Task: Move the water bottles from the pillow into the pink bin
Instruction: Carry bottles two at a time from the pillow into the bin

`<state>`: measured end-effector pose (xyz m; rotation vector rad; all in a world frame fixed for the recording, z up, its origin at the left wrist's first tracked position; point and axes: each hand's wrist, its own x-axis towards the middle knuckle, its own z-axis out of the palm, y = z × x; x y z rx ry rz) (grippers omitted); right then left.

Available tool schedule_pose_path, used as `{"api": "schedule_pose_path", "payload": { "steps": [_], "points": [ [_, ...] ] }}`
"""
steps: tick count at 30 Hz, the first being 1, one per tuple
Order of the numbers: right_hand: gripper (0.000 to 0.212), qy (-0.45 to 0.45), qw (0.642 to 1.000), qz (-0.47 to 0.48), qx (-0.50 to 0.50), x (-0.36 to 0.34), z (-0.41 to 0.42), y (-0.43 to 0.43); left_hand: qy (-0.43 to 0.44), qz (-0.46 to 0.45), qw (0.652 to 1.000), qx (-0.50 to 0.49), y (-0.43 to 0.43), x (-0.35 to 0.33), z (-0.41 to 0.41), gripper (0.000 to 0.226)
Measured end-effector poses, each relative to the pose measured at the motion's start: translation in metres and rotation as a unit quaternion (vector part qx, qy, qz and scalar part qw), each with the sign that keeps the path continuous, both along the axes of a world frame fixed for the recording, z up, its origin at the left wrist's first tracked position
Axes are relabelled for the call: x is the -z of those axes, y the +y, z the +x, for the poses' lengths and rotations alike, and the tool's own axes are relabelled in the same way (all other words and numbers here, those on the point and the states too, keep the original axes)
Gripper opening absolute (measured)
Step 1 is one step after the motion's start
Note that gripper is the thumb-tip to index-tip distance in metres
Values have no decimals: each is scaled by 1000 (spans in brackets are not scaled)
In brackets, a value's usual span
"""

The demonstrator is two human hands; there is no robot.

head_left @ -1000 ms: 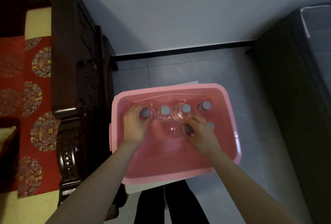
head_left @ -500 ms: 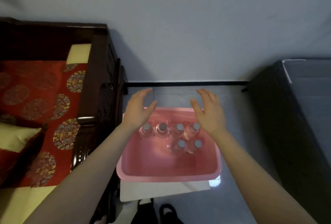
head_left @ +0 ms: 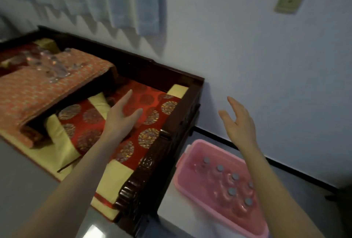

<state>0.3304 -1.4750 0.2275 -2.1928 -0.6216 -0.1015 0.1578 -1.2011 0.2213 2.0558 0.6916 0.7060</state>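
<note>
Both hands (head_left: 122,112) (head_left: 238,121) empty, spread. Bottles (head_left: 51,64) on pillow (head_left: 38,89): clear, slick, roll easily; grab mid-body.

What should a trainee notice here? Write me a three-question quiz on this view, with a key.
1. True or false: the left hand is holding a bottle.
2. Where do the clear bottles that have not been moved yet lie? A: on the floor. B: on the orange pillow. C: in the right hand.
3. Fill in: the bottles in the pink bin stand ____, caps facing up. The pink bin sits beside the dark wooden frame.

Key
1. False. Its fingers are spread and it is empty.
2. B.
3. Upright.
</note>
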Motion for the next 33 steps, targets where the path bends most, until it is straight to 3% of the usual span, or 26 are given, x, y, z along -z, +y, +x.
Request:
{"api": "schedule_pose_path", "payload": {
  "steps": [6,17,24,33],
  "points": [
    [59,97,985,59,-127,-13,-57,123,-41,-38,991,-124,80,-16,-129,76],
    [67,-55,958,-59,-277,4,-216,362,-39,-30,971,-235,242,-16,-342,74],
    [72,-45,946,-83,-309,18,-286,481,-42,-29,961,-271,341,-2,-413,72],
    [70,-29,945,-80,-317,40,-295,652,-25,-40,953,-301,498,12,-434,70]
  ]
}}
